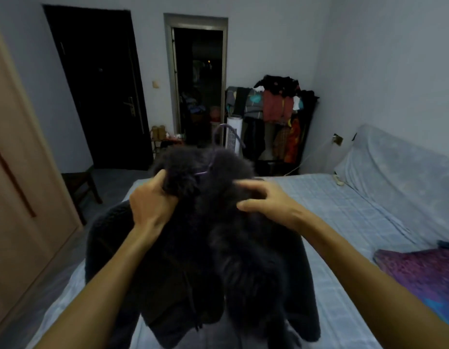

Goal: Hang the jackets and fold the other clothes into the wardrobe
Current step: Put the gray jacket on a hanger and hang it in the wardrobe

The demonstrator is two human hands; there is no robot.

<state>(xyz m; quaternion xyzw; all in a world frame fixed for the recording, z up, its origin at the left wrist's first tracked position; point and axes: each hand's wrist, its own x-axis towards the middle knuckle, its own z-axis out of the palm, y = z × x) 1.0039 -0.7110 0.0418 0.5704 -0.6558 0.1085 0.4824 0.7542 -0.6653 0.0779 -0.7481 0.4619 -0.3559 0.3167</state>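
Note:
A dark fleece jacket [205, 260] with a furry collar hangs in front of me over the bed. A purple hanger [219, 137] sits inside its collar, with the hook sticking up above the fur. My left hand [151, 202] is clenched on the left side of the collar. On the right side of the collar my right hand [266, 200] rests with its fingers spread and slightly blurred; I cannot tell whether it grips the fabric. The wardrobe [19, 172] with a wooden door stands at the left edge.
The bed [344, 222] with a light blue checked sheet fills the lower frame. A purple patterned cloth [419, 273] lies at its right. A rack piled with clothes [276, 114] stands in the far corner. A dark stool [79, 185] sits between wardrobe and bed.

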